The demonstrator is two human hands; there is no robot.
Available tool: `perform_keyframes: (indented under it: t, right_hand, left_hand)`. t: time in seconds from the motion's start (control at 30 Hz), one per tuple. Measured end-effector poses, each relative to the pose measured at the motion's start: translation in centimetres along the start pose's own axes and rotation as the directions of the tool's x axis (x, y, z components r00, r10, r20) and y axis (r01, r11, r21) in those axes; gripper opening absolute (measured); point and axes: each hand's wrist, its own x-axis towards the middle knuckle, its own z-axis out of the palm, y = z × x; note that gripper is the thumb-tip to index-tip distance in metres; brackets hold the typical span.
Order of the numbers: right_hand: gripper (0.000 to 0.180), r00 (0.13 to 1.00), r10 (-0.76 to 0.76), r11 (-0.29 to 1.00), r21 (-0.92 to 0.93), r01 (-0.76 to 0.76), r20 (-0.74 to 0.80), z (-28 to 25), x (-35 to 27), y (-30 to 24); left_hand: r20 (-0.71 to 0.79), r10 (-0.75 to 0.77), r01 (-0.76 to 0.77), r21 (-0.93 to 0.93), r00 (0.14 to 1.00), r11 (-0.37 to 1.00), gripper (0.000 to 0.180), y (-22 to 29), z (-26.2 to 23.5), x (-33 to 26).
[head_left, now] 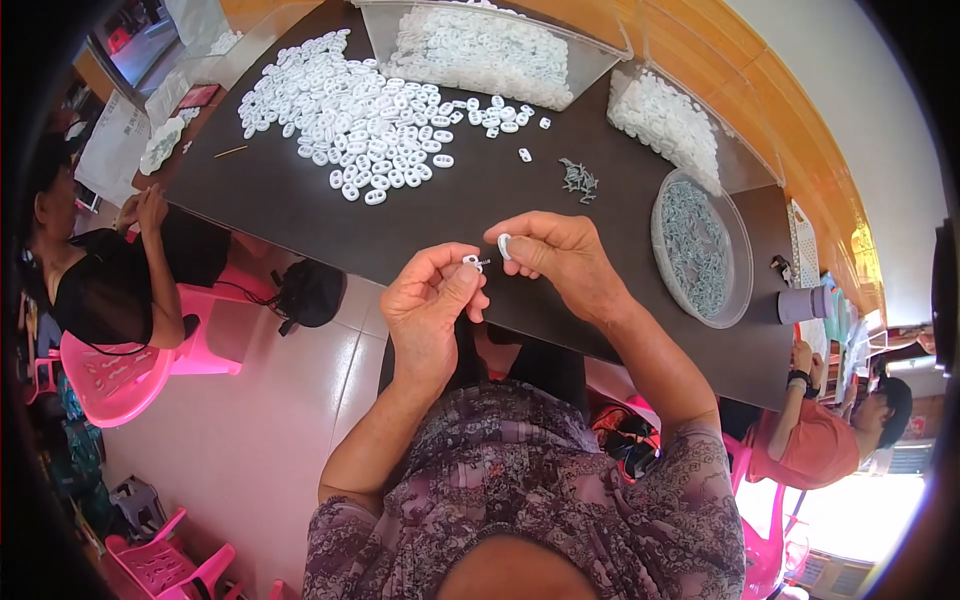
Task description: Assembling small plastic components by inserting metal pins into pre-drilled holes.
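Observation:
Over the near edge of the dark table (400, 235), my left hand (428, 310) pinches a small white plastic piece (471, 261) between thumb and fingers. A short grey screw (485, 263) sticks out of it to the right. Facing it, a little apart, a white oval plastic piece (503, 246) is gripped between the thumb and fingers of my right hand (565, 262). Beyond my hands spreads a big heap of white two-holed oval pieces (350, 110). Right of that lie smaller white pieces (495, 117) and a little pile of grey screws (578, 180).
A round clear tub (736, 305) of screws stands at the right, near a grey-purple cup (805, 304). Clear bins of white pieces (480, 55) line the back. One person (105, 270) sits at the left, another (815, 430) at the right. A pink chair (115, 375) stands left.

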Motion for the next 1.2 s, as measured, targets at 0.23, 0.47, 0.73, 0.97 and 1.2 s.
perform_keyframes:
  t: [0.23,0.47,0.73,0.97,1.2]
  right_hand:
    - [0.014,0.998,-0.064,0.997,0.038,0.065,-0.015,0.4,-0.4,0.9]
    - [0.016,0.997,-0.020,0.994,0.102,0.028,-0.076,1.1,-0.7,0.7]
    - [0.015,0.991,-0.036,0.989,0.139,0.053,-0.126,1.0,-0.7,1.1]
    - [0.014,0.986,-0.080,0.994,0.064,0.090,-0.146,1.7,-0.7,0.9]
    - [0.013,0.979,-0.142,0.990,-0.003,0.143,-0.146,2.2,-0.7,0.9]
  left_hand:
    - [-0.007,-0.020,0.021,0.004,1.000,1.000,0.015,0.0,-0.2,-0.6]
    - [-0.009,0.005,-0.004,0.054,1.000,0.999,0.020,0.0,0.0,-1.2]
    - [-0.006,0.012,-0.012,0.112,1.000,0.994,0.017,0.0,0.1,-1.4]
    - [-0.044,0.012,-0.006,0.135,0.999,0.991,0.017,-0.3,0.1,-1.5]
    - [-0.057,0.012,-0.003,0.172,0.998,0.985,0.017,-0.2,0.0,-1.5]
